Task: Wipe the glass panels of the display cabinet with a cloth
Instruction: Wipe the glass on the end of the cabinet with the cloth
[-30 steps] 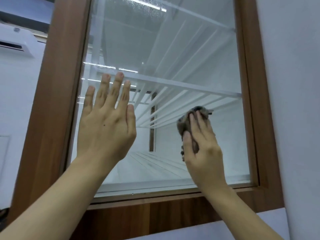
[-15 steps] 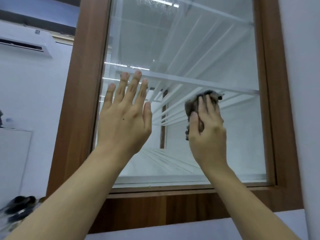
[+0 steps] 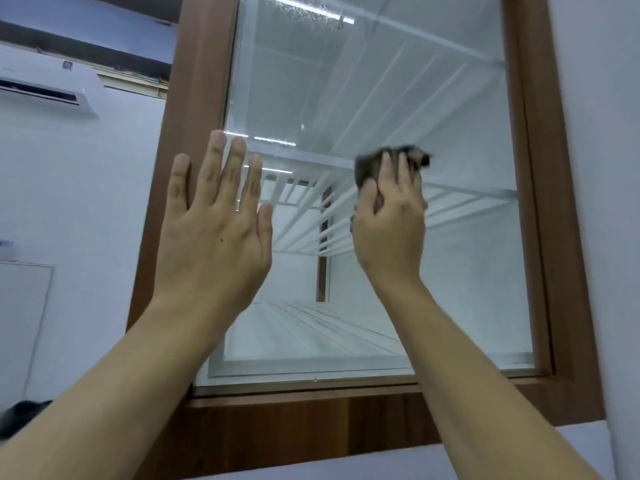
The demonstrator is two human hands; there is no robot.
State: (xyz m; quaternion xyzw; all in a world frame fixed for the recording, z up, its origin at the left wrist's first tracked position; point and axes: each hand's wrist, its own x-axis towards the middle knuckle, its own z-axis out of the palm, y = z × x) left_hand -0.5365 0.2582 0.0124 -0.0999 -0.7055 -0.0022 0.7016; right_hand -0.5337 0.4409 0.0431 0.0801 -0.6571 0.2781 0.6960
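Cloth, dark and bunched, is pinned against the glass panel under the right hand, fingers curled over the wad and thumb tucked along its left edge, so it is gripped and pressed at once, about mid-height on the pane and right of centre. Over on the other side the left hand is flat and spread, fingers straight up, holding nothing, its little finger lying over the wooden frame and the rest over the left margin of the glass; it looks like a brace, though contact with the pane cannot be confirmed. That rag reads as soft, light and limp, so it wants to be kept balled under the palm and not pinched by a corner, or it will flop and smear. The glass is rigid, slick and breakable, so pressure ought to be even and broad. Behind the pane, white wire shelves stand bare. Up top there are specks on the glass, a stretch that seems not yet wiped. Far left, an air conditioner sits on the wall.
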